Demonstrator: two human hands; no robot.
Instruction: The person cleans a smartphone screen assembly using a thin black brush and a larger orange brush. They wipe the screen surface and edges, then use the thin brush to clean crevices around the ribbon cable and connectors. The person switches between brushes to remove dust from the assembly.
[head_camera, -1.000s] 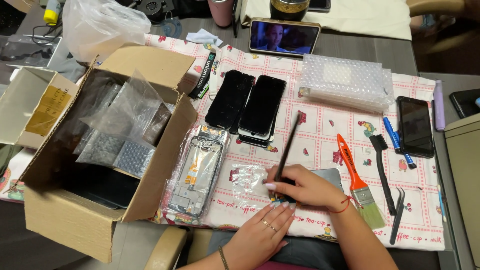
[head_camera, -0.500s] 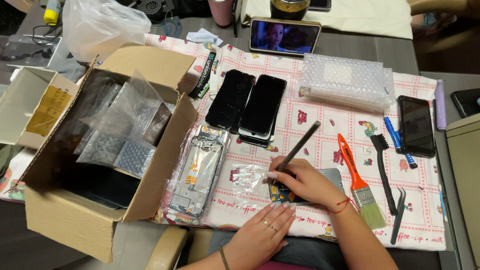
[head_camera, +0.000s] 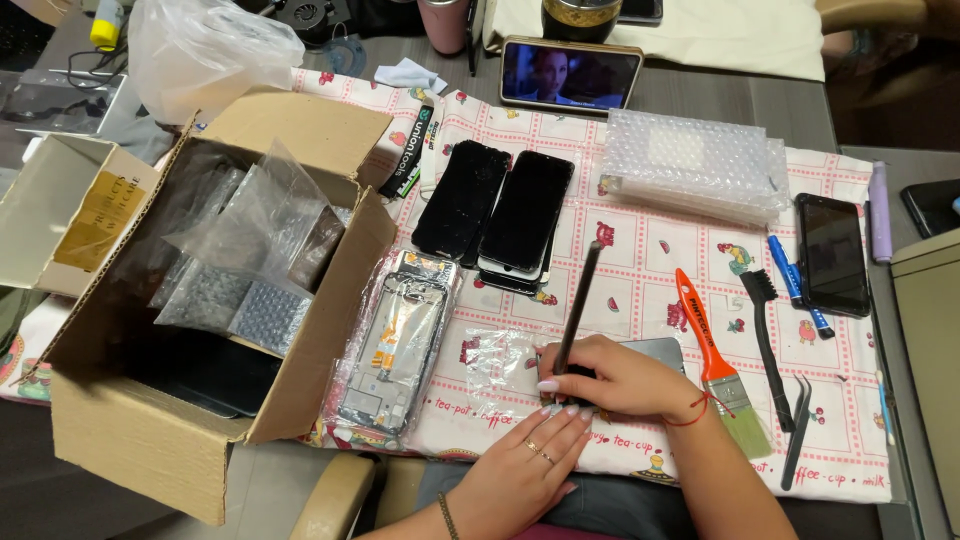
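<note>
Head view: the right hand (head_camera: 620, 380) is clenched around the lower end of a thin dark tool (head_camera: 577, 305), gripping it like a pen, with the shaft leaning up and away toward the far edge of the patterned cloth (head_camera: 650, 270). Its working end is hidden under the fingers, so I cannot tell exactly where it bears. Under that hand, near the cloth's near edge, lies a grey phone part (head_camera: 662, 350), mostly covered. The left hand (head_camera: 525, 470) lies flat with fingers released and spread, fingertips touching the cloth just beside the right hand, pressing nothing that shows.

Risks, as a judgement: since the left hand does not pin the grey part, a push from the tool could make it skid on the cloth. The long shaft gives leverage, so a slip might gouge the part or jab the left fingertips right beside it. The crinkled clear film (head_camera: 495, 365) just left of the hands could snag and drag. The bare phone frame (head_camera: 395, 340) in its clear sleeve lies close to the left, and the stacked dark screens (head_camera: 500, 210) sit just beyond the tool's top, so a wide swing could knock them
</note>
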